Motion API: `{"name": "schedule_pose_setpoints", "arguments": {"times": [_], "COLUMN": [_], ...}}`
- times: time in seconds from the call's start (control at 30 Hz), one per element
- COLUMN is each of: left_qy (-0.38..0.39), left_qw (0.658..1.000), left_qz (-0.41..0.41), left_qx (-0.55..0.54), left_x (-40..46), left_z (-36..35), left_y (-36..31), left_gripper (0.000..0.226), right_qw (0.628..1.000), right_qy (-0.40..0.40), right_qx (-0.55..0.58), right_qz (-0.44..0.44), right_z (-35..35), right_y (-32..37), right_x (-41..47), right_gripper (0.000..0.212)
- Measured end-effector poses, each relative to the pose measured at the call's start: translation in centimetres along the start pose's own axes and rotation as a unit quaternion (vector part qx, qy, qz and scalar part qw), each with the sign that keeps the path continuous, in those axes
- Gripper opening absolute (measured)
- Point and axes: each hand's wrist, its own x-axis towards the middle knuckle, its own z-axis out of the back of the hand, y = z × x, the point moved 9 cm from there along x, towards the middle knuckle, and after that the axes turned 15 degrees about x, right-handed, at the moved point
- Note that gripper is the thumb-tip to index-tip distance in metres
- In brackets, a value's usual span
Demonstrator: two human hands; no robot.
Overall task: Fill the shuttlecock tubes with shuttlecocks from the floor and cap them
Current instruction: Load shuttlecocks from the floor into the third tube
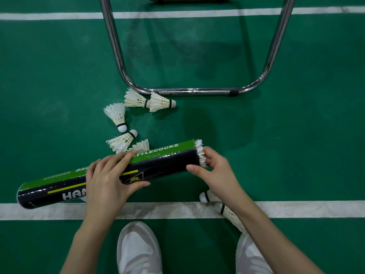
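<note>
Your left hand [107,179] grips the tube [110,173] mid-length; long axis runs left-right. Right-hand fingers [194,168] pinch the shuttlecock [200,154] at its open right end, feathers out; push leftward.

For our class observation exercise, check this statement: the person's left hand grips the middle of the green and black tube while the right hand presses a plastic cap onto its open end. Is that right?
Not quite. The head view shows no cap: the right hand is pushing a shuttlecock into the open end, its white feathers sticking out. The rest holds: the left hand grips the middle of the green and black tube.
</note>
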Motion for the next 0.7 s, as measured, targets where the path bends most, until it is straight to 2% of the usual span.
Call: {"name": "schedule_pose_setpoints", "arguments": {"times": [0.13, 0.23, 0.37, 0.53, 0.7], "left_qy": [0.002, 0.002, 0.008, 0.012, 0.011], "left_qw": [1.000, 1.000, 1.000, 1.000, 1.000], "left_qz": [0.007, 0.004, -0.001, 0.007, 0.005], "left_qx": [-0.009, -0.012, -0.008, -0.006, -0.025], "left_x": [0.4, 0.5, 0.4, 0.1, -0.2], "left_z": [-0.2, -0.2, -0.5, -0.6, -0.6], "left_y": [0.1, 0.1, 0.2, 0.6, -0.3], "left_gripper": [0.082, 0.082, 0.082, 0.083, 0.083], "right_qw": [0.999, 0.998, 0.998, 0.994, 0.995], "right_qy": [-0.026, -0.018, -0.018, -0.025, 0.030], "right_qx": [0.036, 0.049, 0.064, 0.103, 0.090], "right_qz": [0.011, 0.018, 0.021, 0.033, 0.042], "right_z": [0.2, 0.5, 0.8, 1.4, -0.2], "right_y": [0.5, 0.8, 0.8, 1.2, 1.5], "right_x": [0.1, 0.1, -0.1, -0.2, -1.1], "right_gripper": [0.043, 0.028, 0.031, 0.017, 0.027]}}
